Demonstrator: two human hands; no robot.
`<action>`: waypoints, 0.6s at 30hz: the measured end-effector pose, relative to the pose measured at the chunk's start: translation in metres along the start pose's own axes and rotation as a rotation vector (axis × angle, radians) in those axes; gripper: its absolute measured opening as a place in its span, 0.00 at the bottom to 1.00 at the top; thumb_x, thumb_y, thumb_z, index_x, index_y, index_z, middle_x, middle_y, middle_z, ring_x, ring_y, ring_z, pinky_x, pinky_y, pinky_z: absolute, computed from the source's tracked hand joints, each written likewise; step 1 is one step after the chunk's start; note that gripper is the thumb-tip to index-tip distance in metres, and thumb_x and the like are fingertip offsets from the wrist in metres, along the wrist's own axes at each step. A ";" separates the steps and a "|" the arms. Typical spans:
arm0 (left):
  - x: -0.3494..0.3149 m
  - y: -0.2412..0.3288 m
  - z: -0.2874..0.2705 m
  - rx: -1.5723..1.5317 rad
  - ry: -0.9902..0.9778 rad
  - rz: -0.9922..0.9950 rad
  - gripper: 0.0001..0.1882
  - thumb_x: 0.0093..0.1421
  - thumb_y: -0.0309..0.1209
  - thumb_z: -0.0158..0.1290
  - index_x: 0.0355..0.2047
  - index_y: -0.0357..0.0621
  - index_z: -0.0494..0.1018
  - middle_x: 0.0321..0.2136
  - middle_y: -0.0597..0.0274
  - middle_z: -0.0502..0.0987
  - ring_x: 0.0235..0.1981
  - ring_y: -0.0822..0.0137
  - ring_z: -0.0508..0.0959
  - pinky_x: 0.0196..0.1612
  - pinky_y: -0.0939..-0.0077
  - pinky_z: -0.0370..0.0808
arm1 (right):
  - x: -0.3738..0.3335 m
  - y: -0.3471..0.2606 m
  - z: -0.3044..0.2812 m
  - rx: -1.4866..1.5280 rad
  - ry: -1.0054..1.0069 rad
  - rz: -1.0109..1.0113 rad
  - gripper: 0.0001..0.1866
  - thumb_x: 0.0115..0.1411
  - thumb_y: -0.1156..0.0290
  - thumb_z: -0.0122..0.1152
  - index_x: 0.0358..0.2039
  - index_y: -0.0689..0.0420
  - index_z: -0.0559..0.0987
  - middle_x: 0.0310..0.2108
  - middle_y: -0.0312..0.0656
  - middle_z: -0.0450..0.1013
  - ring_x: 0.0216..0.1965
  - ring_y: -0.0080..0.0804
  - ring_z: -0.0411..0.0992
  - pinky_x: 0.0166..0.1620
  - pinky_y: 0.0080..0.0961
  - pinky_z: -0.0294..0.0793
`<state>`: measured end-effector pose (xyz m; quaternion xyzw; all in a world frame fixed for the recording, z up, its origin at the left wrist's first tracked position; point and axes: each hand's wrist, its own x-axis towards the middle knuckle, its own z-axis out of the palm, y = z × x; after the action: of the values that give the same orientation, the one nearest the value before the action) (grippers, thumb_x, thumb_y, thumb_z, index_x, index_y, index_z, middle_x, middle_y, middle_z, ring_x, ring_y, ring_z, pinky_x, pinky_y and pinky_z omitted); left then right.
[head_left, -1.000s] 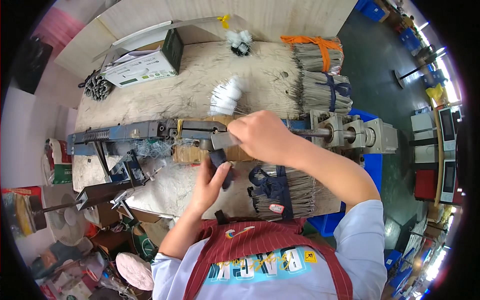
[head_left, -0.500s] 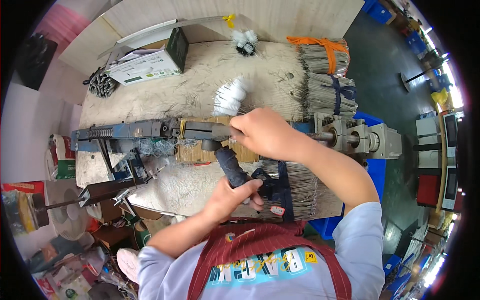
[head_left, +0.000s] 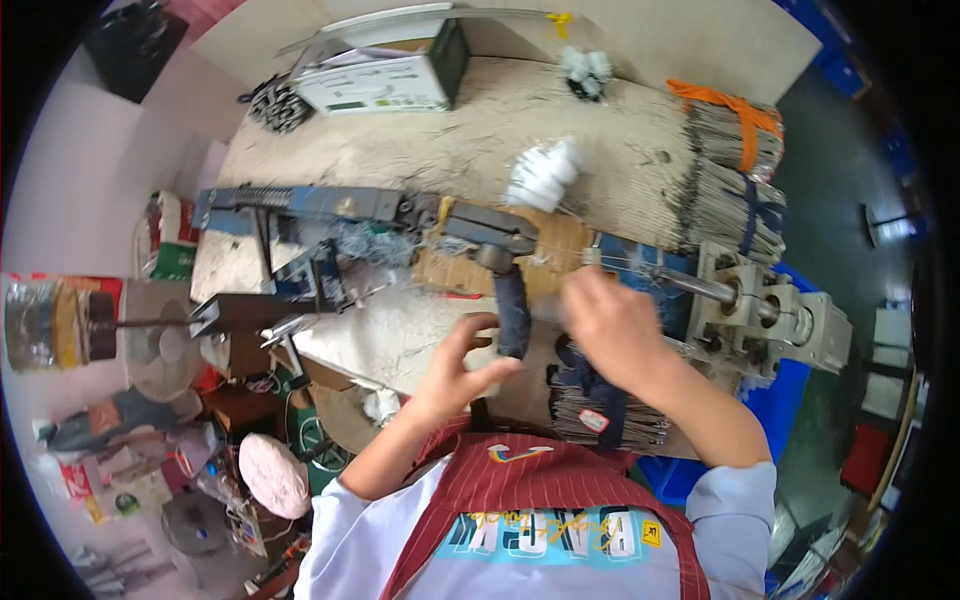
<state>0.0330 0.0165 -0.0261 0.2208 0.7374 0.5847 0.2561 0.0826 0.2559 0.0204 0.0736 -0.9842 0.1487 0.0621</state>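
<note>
My left hand (head_left: 455, 375) is open, thumb and fingers spread, just left of a black-wrapped handle (head_left: 513, 315) hanging from the machine. A round metal knob (head_left: 493, 258) tops this handle, under a dark metal lever (head_left: 487, 226) on the long blue-grey machine (head_left: 345, 203). My right hand (head_left: 620, 330) is over the near side of the bench, right of the handle and below a steel shaft (head_left: 690, 284). Its fingers are blurred; whether they hold anything cannot be made out. A bundle of thin metal rods (head_left: 630, 425) tied with dark cloth lies below it.
White-bristled brushes (head_left: 543, 175) lie behind the machine, with another bunch (head_left: 586, 72) farther back. Tied rod bundles (head_left: 735, 135) are stacked at the right, beyond a grey metal block (head_left: 725, 290). An open carton (head_left: 380, 80) stands back left. A metal arm (head_left: 245, 312) juts out left.
My right hand has left the metal lever and moved nearer to me. My left hand has let go of the black-wrapped handle, its fingers opening. The whole view has shifted.
</note>
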 end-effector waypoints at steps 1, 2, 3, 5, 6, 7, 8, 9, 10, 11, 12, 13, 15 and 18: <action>-0.007 0.002 -0.017 -0.113 0.088 -0.048 0.15 0.62 0.27 0.55 0.48 0.35 0.71 0.43 0.57 0.76 0.47 0.67 0.75 0.50 0.71 0.72 | -0.005 0.012 0.007 -0.175 0.162 0.042 0.13 0.52 0.69 0.61 0.36 0.59 0.72 0.36 0.45 0.71 0.28 0.41 0.77 0.26 0.32 0.78; -0.018 -0.004 -0.037 -0.098 0.252 -0.145 0.11 0.64 0.30 0.52 0.43 0.35 0.73 0.38 0.58 0.78 0.41 0.69 0.77 0.46 0.73 0.73 | -0.008 0.021 0.005 -0.174 0.096 0.117 0.13 0.53 0.70 0.62 0.37 0.59 0.71 0.38 0.45 0.69 0.28 0.42 0.77 0.26 0.34 0.78; -0.027 -0.009 -0.053 -0.159 0.433 -0.224 0.10 0.66 0.32 0.50 0.37 0.36 0.74 0.33 0.59 0.78 0.34 0.71 0.77 0.39 0.76 0.73 | -0.010 0.028 0.006 -0.175 0.027 0.189 0.14 0.53 0.71 0.62 0.39 0.58 0.71 0.41 0.45 0.68 0.29 0.43 0.76 0.26 0.35 0.78; -0.023 -0.015 -0.078 -0.262 0.622 -0.338 0.14 0.67 0.36 0.49 0.36 0.35 0.72 0.27 0.59 0.77 0.28 0.70 0.78 0.30 0.77 0.74 | -0.014 0.037 0.006 0.043 -0.056 0.259 0.14 0.52 0.74 0.63 0.38 0.58 0.70 0.42 0.44 0.67 0.28 0.46 0.75 0.28 0.39 0.77; -0.019 -0.014 -0.080 -0.287 0.646 -0.334 0.14 0.68 0.36 0.49 0.36 0.34 0.72 0.28 0.58 0.77 0.28 0.69 0.78 0.29 0.77 0.75 | -0.015 0.039 0.005 0.053 -0.013 0.191 0.15 0.52 0.75 0.64 0.38 0.59 0.69 0.41 0.46 0.68 0.30 0.49 0.75 0.30 0.41 0.76; -0.014 -0.012 -0.082 -0.311 0.668 -0.329 0.15 0.68 0.37 0.48 0.36 0.34 0.71 0.28 0.57 0.77 0.28 0.67 0.79 0.28 0.76 0.75 | -0.014 0.037 0.003 0.065 -0.023 0.202 0.15 0.51 0.75 0.65 0.38 0.59 0.69 0.39 0.46 0.68 0.30 0.49 0.75 0.31 0.41 0.76; -0.010 -0.014 -0.084 -0.298 0.674 -0.306 0.16 0.69 0.37 0.47 0.36 0.33 0.71 0.28 0.57 0.77 0.27 0.67 0.79 0.28 0.76 0.76 | -0.015 0.033 0.001 0.077 -0.031 0.215 0.16 0.51 0.76 0.65 0.38 0.59 0.69 0.38 0.47 0.69 0.31 0.49 0.75 0.32 0.41 0.75; -0.004 -0.017 -0.084 -0.288 0.675 -0.283 0.16 0.69 0.37 0.47 0.36 0.33 0.71 0.28 0.56 0.77 0.27 0.66 0.80 0.27 0.76 0.76 | -0.018 0.031 -0.002 0.084 -0.040 0.231 0.16 0.51 0.76 0.65 0.38 0.59 0.69 0.37 0.47 0.70 0.32 0.49 0.75 0.32 0.41 0.75; -0.001 -0.020 -0.084 -0.277 0.673 -0.259 0.16 0.69 0.37 0.47 0.37 0.33 0.71 0.28 0.56 0.77 0.26 0.66 0.80 0.26 0.76 0.77 | -0.021 0.029 -0.004 0.131 -0.025 0.212 0.16 0.52 0.76 0.65 0.39 0.60 0.70 0.36 0.48 0.71 0.33 0.49 0.75 0.33 0.41 0.75; -0.001 -0.025 -0.086 -0.263 0.680 -0.220 0.16 0.69 0.37 0.46 0.37 0.33 0.71 0.27 0.55 0.77 0.25 0.66 0.80 0.26 0.75 0.77 | -0.024 0.027 -0.006 0.179 -0.009 0.194 0.16 0.52 0.77 0.64 0.40 0.60 0.70 0.35 0.49 0.72 0.34 0.49 0.75 0.34 0.41 0.75; -0.001 -0.034 -0.087 -0.248 0.679 -0.182 0.15 0.70 0.36 0.46 0.36 0.33 0.71 0.27 0.55 0.77 0.24 0.66 0.80 0.25 0.75 0.77 | -0.028 0.027 -0.007 0.225 0.008 0.181 0.15 0.53 0.77 0.64 0.40 0.61 0.70 0.35 0.50 0.73 0.35 0.50 0.75 0.35 0.40 0.75; -0.001 -0.042 -0.088 -0.236 0.670 -0.145 0.15 0.70 0.36 0.46 0.36 0.33 0.71 0.27 0.55 0.77 0.23 0.66 0.80 0.25 0.75 0.77 | -0.032 0.026 -0.007 0.307 0.036 0.186 0.16 0.54 0.77 0.63 0.42 0.61 0.70 0.35 0.51 0.73 0.35 0.50 0.76 0.36 0.39 0.75; -0.002 -0.049 -0.087 -0.144 0.711 -0.083 0.13 0.69 0.35 0.47 0.33 0.36 0.71 0.22 0.59 0.75 0.20 0.69 0.77 0.22 0.77 0.74 | -0.038 0.023 -0.005 0.469 0.096 0.201 0.16 0.56 0.77 0.62 0.44 0.63 0.70 0.37 0.53 0.74 0.37 0.50 0.76 0.38 0.37 0.75; -0.014 -0.045 -0.079 -0.108 0.668 -0.120 0.14 0.69 0.34 0.46 0.28 0.37 0.69 0.19 0.60 0.74 0.17 0.72 0.75 0.20 0.79 0.71 | -0.049 0.007 -0.030 0.789 -0.093 0.461 0.14 0.62 0.74 0.59 0.45 0.66 0.72 0.36 0.47 0.75 0.30 0.35 0.77 0.35 0.28 0.76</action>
<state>-0.0075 -0.0608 -0.0539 -0.0407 0.7603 0.6467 0.0456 0.1328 0.2779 0.0401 -0.1229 -0.8447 0.5186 -0.0498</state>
